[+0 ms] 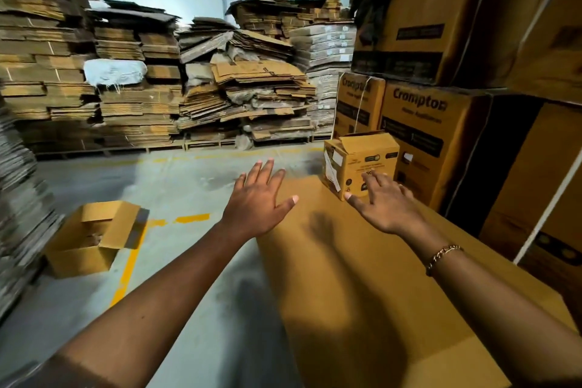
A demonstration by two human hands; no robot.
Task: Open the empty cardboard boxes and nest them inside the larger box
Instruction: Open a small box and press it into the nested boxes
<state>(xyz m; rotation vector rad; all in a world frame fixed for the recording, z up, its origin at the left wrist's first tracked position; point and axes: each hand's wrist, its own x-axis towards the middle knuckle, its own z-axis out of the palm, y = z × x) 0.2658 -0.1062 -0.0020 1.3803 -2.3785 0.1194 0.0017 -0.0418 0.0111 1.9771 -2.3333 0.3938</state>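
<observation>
The small box (362,161) stands upright at the far end of a big flat cardboard surface (346,277). The right hand (384,205) (a chain bracelet (442,257) is on its wrist) has its fingers spread and holds nothing. Its fingertips are at the box's front face, but I cannot tell if they touch. The left hand (256,201), also spread and empty, is left of the box, apart from it. An open box (91,239) lies on the floor, far left.

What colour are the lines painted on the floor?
Yellow; the floor lines show best in the head view.
</observation>
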